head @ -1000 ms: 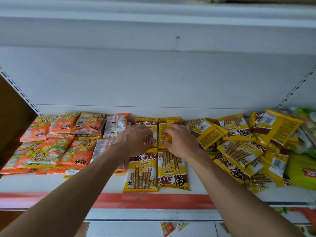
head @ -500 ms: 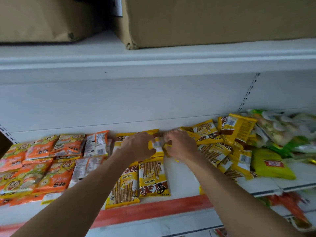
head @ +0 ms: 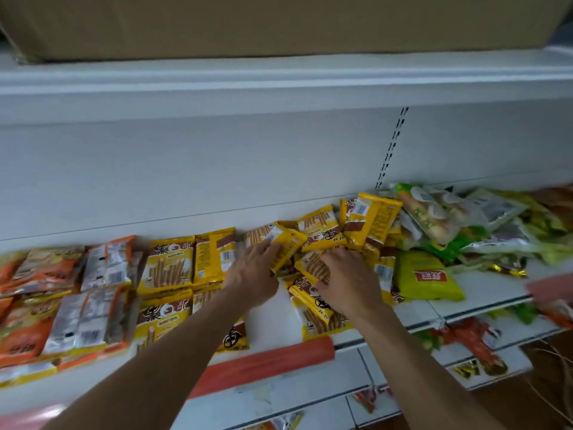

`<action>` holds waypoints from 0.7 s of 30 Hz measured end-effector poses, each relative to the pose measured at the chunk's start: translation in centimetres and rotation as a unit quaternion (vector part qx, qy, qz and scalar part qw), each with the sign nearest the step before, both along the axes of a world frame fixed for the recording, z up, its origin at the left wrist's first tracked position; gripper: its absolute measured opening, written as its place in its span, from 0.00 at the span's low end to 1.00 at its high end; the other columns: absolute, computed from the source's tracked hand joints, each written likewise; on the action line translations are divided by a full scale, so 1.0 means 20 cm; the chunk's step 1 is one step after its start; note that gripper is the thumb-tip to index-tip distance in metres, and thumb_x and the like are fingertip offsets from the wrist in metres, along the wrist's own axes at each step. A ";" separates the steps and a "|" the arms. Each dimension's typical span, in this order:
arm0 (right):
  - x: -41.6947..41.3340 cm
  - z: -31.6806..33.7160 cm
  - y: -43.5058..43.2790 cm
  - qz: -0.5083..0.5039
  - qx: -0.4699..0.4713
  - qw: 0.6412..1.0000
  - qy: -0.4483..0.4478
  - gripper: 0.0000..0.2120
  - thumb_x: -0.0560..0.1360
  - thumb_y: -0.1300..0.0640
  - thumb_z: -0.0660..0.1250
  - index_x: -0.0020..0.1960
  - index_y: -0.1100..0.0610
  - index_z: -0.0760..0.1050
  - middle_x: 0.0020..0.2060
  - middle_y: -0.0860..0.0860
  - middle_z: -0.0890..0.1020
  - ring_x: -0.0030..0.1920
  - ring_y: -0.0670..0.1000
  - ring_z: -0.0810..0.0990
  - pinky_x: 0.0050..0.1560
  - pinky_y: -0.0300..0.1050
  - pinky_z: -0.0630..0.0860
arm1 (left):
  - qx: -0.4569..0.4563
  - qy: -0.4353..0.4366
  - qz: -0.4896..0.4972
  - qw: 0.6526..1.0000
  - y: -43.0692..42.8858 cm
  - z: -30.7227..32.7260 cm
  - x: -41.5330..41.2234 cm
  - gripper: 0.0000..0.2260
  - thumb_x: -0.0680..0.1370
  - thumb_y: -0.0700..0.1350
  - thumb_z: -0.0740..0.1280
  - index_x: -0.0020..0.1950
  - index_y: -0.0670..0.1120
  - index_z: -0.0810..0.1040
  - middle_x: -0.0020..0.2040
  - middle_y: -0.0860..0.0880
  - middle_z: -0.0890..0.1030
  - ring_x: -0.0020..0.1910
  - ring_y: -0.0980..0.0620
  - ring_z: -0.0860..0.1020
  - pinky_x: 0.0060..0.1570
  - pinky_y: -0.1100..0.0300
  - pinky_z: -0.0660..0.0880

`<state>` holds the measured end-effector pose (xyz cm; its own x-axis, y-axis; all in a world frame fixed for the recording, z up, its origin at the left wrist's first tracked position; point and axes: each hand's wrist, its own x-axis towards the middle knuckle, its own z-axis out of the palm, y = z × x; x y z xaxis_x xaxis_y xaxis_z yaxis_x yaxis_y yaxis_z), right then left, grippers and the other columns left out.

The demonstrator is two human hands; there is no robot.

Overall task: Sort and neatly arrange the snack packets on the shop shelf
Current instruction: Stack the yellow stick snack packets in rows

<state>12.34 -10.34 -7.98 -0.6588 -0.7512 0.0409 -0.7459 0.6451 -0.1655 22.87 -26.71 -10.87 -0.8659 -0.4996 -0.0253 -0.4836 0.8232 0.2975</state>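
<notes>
Snack packets [head: 169,265] on the shelf [head: 274,318] look roughly half sorted. Left of the hands, orange packets [head: 28,330] and yellow ones lie flat in columns. Yellow heap [head: 322,231] sits under both hands, green packets [head: 424,277] jumbled to their right. Left hand [head: 252,274] pinches a tilted yellow packet [head: 288,243]. Right hand [head: 348,280] rests on the heap, grip unclear.

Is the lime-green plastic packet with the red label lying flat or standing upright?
Lying flat: the lime-green plastic packet rests on the white shelf with its whole printed front facing up.
</notes>
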 end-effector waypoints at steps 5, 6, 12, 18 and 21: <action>0.00 0.03 0.02 0.021 -0.096 0.995 0.016 0.11 0.76 0.50 0.64 0.58 0.50 0.76 0.51 0.46 0.80 0.54 0.51 0.77 0.45 0.43 0.72 | -0.015 0.111 0.059 0.992 0.02 0.02 0.01 0.26 0.77 0.47 0.63 0.75 0.57 0.64 0.68 0.49 0.75 0.62 0.45 0.76 0.54 0.54 0.75; -0.01 0.06 0.03 0.019 -0.113 0.993 0.021 0.09 0.76 0.50 0.64 0.55 0.49 0.77 0.47 0.45 0.81 0.48 0.50 0.79 0.40 0.42 0.70 | -0.001 0.144 0.078 0.986 0.02 0.04 0.01 0.24 0.77 0.47 0.63 0.73 0.57 0.67 0.63 0.48 0.79 0.56 0.45 0.79 0.48 0.56 0.75; 0.02 0.23 0.02 -0.022 -0.279 0.955 -0.093 0.09 0.77 0.50 0.63 0.52 0.48 0.80 0.27 0.45 0.78 0.26 0.45 0.73 0.26 0.42 0.67 | 0.339 0.362 0.206 0.844 0.02 0.22 0.14 0.13 0.74 0.42 0.69 0.55 0.56 0.73 0.44 0.54 0.81 0.37 0.61 0.79 0.33 0.66 0.76; 0.26 0.20 -0.03 -0.016 -0.431 0.822 -0.372 0.11 0.78 0.54 0.65 0.46 0.39 0.81 0.41 0.54 0.83 0.45 0.60 0.82 0.49 0.62 0.80 | 0.585 0.436 0.270 0.628 -0.03 0.26 0.44 0.11 0.76 0.37 0.66 0.57 0.45 0.78 0.48 0.46 0.81 0.44 0.50 0.79 0.43 0.58 0.74; 0.42 0.08 -0.05 -0.010 -0.433 0.802 -0.411 0.13 0.78 0.54 0.67 0.49 0.35 0.81 0.49 0.45 0.85 0.49 0.48 0.84 0.54 0.54 0.79 | 0.627 0.491 0.251 0.551 -0.05 0.22 0.67 0.13 0.75 0.35 0.62 0.58 0.43 0.76 0.47 0.45 0.81 0.42 0.50 0.78 0.45 0.58 0.71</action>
<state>20.64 -11.25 -6.43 -0.7424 -0.6643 0.0867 -0.1448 0.0328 -0.9889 36.29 -27.66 -6.37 -0.5308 -0.8051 -0.2647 0.3440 -0.4901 0.8009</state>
